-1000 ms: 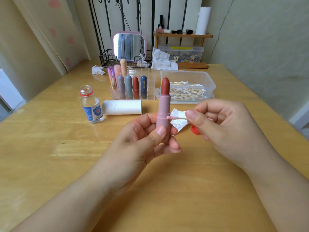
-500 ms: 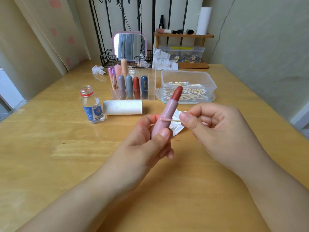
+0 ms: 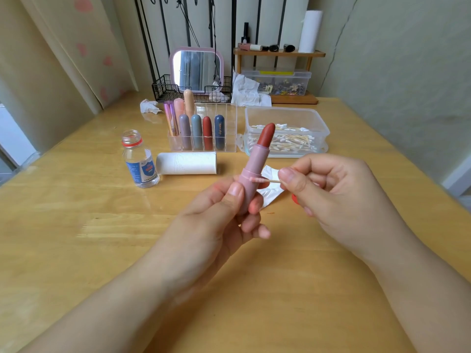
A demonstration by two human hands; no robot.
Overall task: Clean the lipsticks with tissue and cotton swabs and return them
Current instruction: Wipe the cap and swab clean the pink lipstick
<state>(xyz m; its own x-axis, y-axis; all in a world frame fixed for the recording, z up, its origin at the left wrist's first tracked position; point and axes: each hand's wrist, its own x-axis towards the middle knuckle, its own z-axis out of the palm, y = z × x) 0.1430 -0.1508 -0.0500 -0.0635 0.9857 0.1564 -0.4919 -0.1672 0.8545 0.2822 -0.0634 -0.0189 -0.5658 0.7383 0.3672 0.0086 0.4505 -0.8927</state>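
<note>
- The left hand (image 3: 224,210) is gripping the pink lipstick (image 3: 252,171) by its lower barrel, thumb in front and fingers curled behind, tilting the red bullet toward 1 o'clock; this is probably exposing the collar ledge to the swab.
- The right hand (image 3: 331,192) is pinching the cotton swab (image 3: 265,180) near its stick end between thumb and forefinger, remaining fingers curled in; the pink-stained tip is touching the collar from 3 o'clock.
- Judgement: the person is wiping residue from the rim; this lipstick is not yet returned.
- The clear organiser (image 3: 224,146) is standing at 11 o'clock from the hands, holding capped lipsticks; some compartments appear free.
- The swab box (image 3: 316,115) is sitting at 1 o'clock, a folded tissue (image 3: 270,193) is lying just behind the hands, and an uncapped bottle (image 3: 139,161) at 10 o'clock, all near enough to reach.
</note>
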